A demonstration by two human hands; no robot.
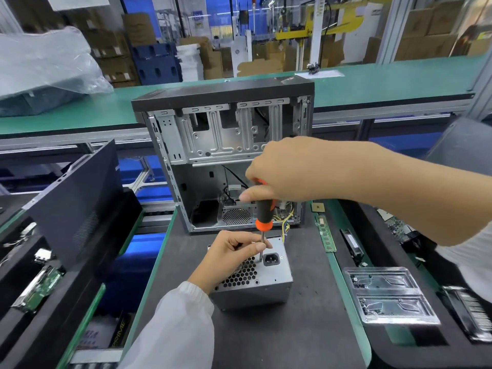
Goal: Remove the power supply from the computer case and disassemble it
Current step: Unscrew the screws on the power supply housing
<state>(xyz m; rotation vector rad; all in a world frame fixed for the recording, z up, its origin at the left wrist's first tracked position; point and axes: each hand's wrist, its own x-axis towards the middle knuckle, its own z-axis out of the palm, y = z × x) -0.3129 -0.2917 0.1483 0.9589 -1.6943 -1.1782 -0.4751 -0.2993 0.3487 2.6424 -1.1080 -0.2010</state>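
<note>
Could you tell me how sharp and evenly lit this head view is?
Head view: even light, soft shadows; power supply and screwdriver fairly sharp; edges smeared and bowed by the wide lens; clear tray shows glare.

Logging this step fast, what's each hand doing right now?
Left hand: fingers pinched on the screwdriver shaft, resting on the power supply.
Right hand: closed around the screwdriver handle.
</note>
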